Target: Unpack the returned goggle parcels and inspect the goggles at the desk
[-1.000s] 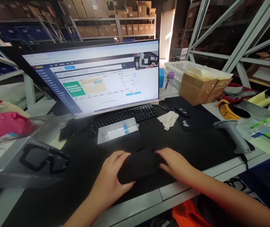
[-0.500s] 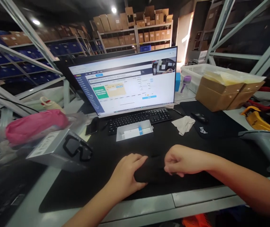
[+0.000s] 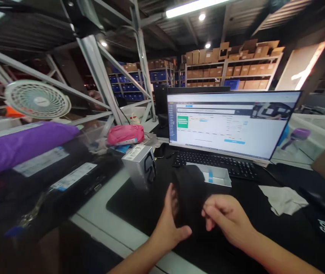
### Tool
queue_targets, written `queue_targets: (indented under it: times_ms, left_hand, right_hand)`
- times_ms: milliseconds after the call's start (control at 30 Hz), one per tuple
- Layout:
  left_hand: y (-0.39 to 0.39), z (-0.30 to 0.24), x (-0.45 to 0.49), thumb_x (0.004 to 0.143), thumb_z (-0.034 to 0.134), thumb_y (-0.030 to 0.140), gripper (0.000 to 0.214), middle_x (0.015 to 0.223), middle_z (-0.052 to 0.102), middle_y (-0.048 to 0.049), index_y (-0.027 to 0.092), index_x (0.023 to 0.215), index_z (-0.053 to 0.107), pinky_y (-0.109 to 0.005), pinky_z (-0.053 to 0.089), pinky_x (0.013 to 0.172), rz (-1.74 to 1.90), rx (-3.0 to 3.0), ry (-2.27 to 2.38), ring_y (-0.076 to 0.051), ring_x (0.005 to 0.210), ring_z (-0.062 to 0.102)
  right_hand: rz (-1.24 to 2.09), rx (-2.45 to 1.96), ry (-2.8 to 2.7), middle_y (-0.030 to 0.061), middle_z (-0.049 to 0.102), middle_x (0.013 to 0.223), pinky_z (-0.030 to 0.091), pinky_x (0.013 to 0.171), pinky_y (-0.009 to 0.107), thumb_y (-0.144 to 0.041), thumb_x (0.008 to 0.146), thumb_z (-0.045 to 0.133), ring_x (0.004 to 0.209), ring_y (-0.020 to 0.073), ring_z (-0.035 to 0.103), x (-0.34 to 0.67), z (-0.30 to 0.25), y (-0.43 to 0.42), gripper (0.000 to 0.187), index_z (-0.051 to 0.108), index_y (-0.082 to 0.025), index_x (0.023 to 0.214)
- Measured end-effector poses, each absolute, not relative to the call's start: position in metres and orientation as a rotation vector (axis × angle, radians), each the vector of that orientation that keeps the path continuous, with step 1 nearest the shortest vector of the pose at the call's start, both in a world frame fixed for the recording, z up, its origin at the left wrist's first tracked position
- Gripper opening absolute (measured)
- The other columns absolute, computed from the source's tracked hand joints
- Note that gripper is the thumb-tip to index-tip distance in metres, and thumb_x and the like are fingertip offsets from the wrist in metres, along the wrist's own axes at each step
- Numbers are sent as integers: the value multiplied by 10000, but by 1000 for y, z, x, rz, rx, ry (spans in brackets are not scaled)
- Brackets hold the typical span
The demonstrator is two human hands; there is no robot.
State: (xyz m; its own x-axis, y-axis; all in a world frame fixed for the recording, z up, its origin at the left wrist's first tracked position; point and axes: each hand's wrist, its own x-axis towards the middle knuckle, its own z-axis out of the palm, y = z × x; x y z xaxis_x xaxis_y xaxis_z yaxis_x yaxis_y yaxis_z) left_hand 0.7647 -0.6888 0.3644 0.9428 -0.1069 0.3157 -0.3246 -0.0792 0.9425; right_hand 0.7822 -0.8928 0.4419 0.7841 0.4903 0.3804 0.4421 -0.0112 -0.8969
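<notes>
A dark, rounded black case (image 3: 189, 190) is held up between my hands; its details blend into the black mat behind it. My left hand (image 3: 172, 224) grips it from the left, thumb at the near lower edge and fingers along the far side. At its right side is my right hand (image 3: 225, 215), fingers curled and pinched together. Whatever that pinch holds is too dark and small to make out. Just beyond the case lies an open white box tray (image 3: 222, 177) with a blue strip, partly covered by the case.
A monitor (image 3: 208, 129) and a black keyboard (image 3: 216, 161) stand behind. On the left are a silver box (image 3: 139, 165) with a goggle picture, a pink pouch (image 3: 125, 134) and a purple package (image 3: 28, 142). A crumpled pale cloth (image 3: 283, 199) and a mouse (image 3: 317, 199) lie on the right.
The view has swung left, bringing a fan and the purple package into sight. The black case has been raised and tipped upright between my hands; my right hand stays curled beside it.
</notes>
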Motion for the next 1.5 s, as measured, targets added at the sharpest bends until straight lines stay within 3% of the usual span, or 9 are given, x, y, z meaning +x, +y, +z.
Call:
queue_targets:
  times_ms: [167, 367, 533, 733, 900, 1033, 1200, 1333, 1500]
  left_hand:
    - [-698, 372, 762, 661, 854, 531, 1231, 1421, 500, -188, 214, 1542, 55, -522, 394, 1120, -11, 1510, -407, -345, 1290, 531]
    - [-683, 384, 772, 687, 807, 315, 1129, 1589, 281, -155, 246, 1564, 99, -538, 267, 1208, 102, 1976, -577, -349, 1456, 309]
    - [-682, 405, 766, 677, 740, 223, 1129, 1545, 337, -139, 260, 1571, 52, -469, 336, 1183, 133, 2232, -1063, -303, 1396, 382]
    - [-692, 411, 760, 552, 740, 87, 1203, 1498, 378, -163, 277, 1562, 113, -509, 373, 1121, 89, 2558, -1190, -334, 1314, 437]
    - [-718, 420, 785, 597, 816, 192, 1108, 1404, 492, -183, 254, 1531, 224, -490, 467, 1006, -49, 2638, -1514, -339, 1214, 535]
    - [-736, 417, 808, 690, 841, 386, 948, 1366, 548, -171, 201, 1477, 346, -483, 472, 1023, 7, 2606, -1542, -330, 1207, 559]
    - [-723, 407, 810, 742, 731, 662, 884, 1439, 510, -164, 172, 1415, 433, -507, 337, 1178, 230, 2519, -1432, -304, 1347, 471]
    - [-697, 402, 824, 876, 691, 416, 578, 1445, 512, -159, 171, 1361, 495, -531, 365, 1168, 412, 2649, -1118, -307, 1349, 478]
    - [-676, 389, 859, 851, 594, 118, 483, 1463, 488, -180, 164, 1325, 512, -561, 392, 1144, 509, 2740, -838, -319, 1364, 467]
  right_hand:
    - [-43, -1782, -1063, 31, 669, 604, 451, 624, 236, -371, 1025, 441, 586, 123, 605, 765, 444, -878, 433, 633, -184, 685]
    - [273, -1582, -262, 2, 562, 425, 276, 405, 176, -638, 822, 678, 374, 73, 414, 791, 470, -920, 497, 622, -163, 687]
    - [271, -1491, -159, -38, 455, 355, 194, 417, 185, -620, 697, 793, 367, 49, 314, 822, 477, -939, 515, 581, -158, 618]
    - [392, -1949, -288, 11, 603, 472, 309, 470, 220, -637, 836, 603, 429, 111, 477, 816, 440, -972, 491, 554, -185, 650]
    - [311, -2594, -365, 32, 685, 621, 373, 535, 271, -410, 867, 581, 591, 185, 612, 809, 423, -1022, 305, 602, -205, 641]
    - [67, -2488, -366, 37, 711, 767, 459, 639, 294, -409, 901, 534, 719, 207, 641, 831, 430, -1016, 256, 685, -215, 829]
    - [116, -2378, -559, 71, 724, 1030, 545, 790, 341, -490, 948, 556, 886, 207, 679, 879, 449, -962, 354, 706, -182, 1038]
    - [112, -2419, -643, 78, 712, 1120, 535, 909, 426, -535, 936, 593, 1003, 240, 673, 888, 454, -952, 416, 689, -183, 1136]
    - [-1, -2430, -616, 11, 741, 929, 554, 753, 255, -535, 927, 585, 942, 207, 698, 880, 442, -973, 303, 756, -294, 997]
